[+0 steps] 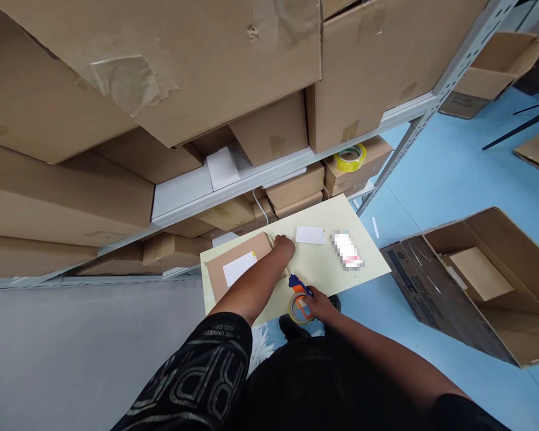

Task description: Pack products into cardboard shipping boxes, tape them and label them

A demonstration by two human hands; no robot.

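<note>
A small brown cardboard box (233, 266) with a white label lies at the left end of a pale yellow table (323, 269). My left hand (284, 246) rests closed on the box's right edge. My right hand (320, 304) grips a tape dispenser (299, 299) with an orange and blue handle and a roll of clear tape, held at the table's near edge, just right of the box. A white card (310, 234) and a blurred white label (348, 251) lie further right on the table.
A metal shelf rack (269, 170) stacked with large cardboard boxes rises right behind the table. A yellow tape roll (350, 158) sits on a box at its right. An open cardboard box (476, 281) stands on the blue floor to the right.
</note>
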